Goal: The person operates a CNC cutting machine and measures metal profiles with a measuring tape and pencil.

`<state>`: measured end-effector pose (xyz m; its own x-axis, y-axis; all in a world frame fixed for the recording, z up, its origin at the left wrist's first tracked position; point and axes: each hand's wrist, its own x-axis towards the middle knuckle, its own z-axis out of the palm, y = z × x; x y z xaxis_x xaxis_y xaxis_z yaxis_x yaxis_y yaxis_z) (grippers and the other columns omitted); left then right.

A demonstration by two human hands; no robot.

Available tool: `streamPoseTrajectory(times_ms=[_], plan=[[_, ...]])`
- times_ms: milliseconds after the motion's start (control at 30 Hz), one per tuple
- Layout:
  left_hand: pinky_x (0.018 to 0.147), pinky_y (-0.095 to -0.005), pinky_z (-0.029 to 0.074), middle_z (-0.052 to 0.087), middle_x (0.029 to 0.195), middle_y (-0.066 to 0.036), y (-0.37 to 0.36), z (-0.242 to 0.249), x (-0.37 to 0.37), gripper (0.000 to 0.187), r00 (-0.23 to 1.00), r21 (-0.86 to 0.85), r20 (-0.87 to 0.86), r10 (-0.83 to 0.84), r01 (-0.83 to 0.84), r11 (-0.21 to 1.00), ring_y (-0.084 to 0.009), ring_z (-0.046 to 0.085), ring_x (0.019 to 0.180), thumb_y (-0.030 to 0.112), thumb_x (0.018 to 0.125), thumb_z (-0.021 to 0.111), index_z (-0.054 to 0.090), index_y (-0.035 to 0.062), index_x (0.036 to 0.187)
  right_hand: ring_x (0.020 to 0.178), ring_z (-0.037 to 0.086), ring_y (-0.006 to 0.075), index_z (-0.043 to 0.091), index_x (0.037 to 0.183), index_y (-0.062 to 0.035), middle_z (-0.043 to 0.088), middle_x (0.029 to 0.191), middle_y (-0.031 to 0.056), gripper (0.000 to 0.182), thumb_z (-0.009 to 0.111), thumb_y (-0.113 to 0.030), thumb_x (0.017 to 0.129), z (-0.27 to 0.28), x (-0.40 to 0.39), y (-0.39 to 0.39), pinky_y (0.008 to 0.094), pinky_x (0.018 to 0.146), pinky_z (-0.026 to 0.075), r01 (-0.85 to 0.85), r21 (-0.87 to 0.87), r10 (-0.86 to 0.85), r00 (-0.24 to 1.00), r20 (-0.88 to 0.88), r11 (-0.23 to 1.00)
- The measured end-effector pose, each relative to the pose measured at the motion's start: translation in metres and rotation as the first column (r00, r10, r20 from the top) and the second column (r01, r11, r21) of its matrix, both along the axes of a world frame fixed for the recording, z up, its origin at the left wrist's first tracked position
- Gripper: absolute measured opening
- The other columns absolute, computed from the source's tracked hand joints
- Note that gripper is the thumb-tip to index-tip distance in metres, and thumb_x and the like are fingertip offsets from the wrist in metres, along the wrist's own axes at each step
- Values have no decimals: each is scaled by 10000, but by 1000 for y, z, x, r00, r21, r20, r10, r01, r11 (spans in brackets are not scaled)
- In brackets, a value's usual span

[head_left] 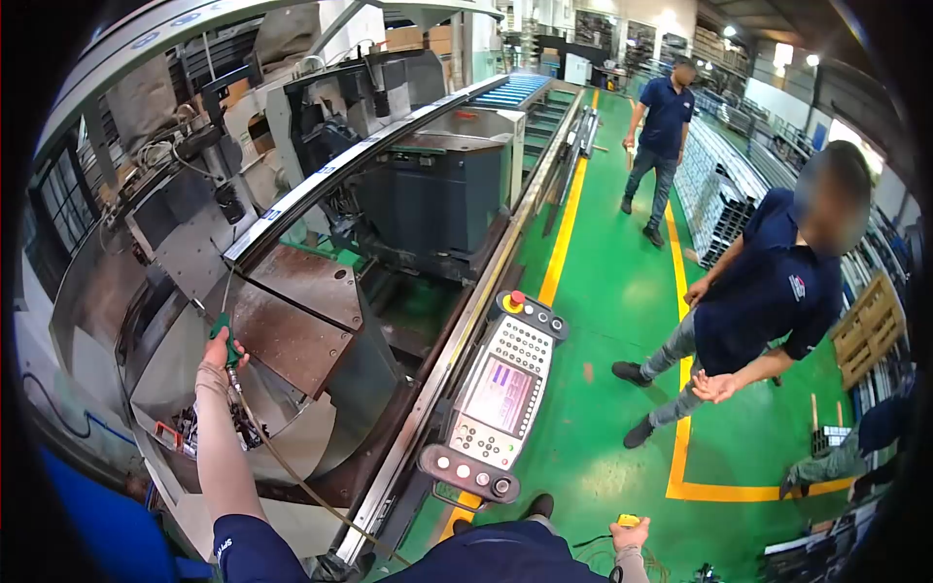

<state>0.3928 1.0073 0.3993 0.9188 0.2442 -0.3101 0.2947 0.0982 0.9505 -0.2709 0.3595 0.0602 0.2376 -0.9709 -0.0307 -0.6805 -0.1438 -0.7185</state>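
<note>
My left hand point(224, 350) is closed around a green air blow gun point(231, 340), its long thin nozzle pointing up toward the end of a long profile point(255, 236) on the machine. From the gun's handle an air hose point(282, 457) runs down to my body. Below the hand is the machine's curved metal housing with a brown steel plate point(292, 311) beside it. Low at the front, my right hand point(632, 536) grips a small yellow object point(628, 520); its shape resembles a tape measure, but my fingers hide part of it.
A control panel point(501, 394) with a red stop button stands between the machine and the green floor point(593, 437). One co-worker point(768, 282) stands close on the right, another point(664, 126) farther back. A wooden pallet point(868, 330) and stacked profiles point(714, 175) line the right side.
</note>
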Motion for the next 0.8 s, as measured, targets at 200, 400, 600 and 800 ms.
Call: streamPoseTrajectory(times_ms=[200, 400, 600, 800], plan=[[459, -372, 553, 557, 729, -69, 17, -13, 6, 319, 984, -117, 121, 134, -120, 986, -205, 581, 564, 388, 986, 508, 497, 72, 938, 759, 603, 225, 442, 1051, 11, 596, 873, 114, 676, 821, -180, 524, 7, -15, 21, 376, 715, 533, 80, 201, -84, 996, 14, 976], [444, -354, 548, 563, 808, -85, -26, 33, -57, 337, 986, 159, 154, 60, -85, 984, -200, 605, 595, 362, 995, 480, 404, 69, 1142, 723, 532, 230, 423, 1009, -29, 511, 836, 58, 625, 812, -219, 558, -14, 2, -5, 437, 594, 491, -97, 410, -13, 966, 258, 907], [407, -333, 502, 618, 781, -98, -156, 111, -76, 447, 995, 679, 33, -92, 45, 733, -208, 650, 584, 318, 980, 472, 329, 14, 1276, 720, 568, 243, 433, 1013, -19, 568, 820, 86, 626, 811, -231, 562, -21, 34, -73, 415, 649, 517, -157, 377, 133, 987, 89, 913], [834, -456, 530, 654, 1078, -252, -257, 118, -31, 414, 997, 960, 55, 45, -65, 272, -359, 672, 945, 280, 958, 438, 391, -31, 1228, 823, 647, 269, 452, 1121, 36, 642, 933, 164, 720, 825, -226, 564, 26, 95, -130, 389, 747, 541, -357, 215, 364, 931, 5, 909]])
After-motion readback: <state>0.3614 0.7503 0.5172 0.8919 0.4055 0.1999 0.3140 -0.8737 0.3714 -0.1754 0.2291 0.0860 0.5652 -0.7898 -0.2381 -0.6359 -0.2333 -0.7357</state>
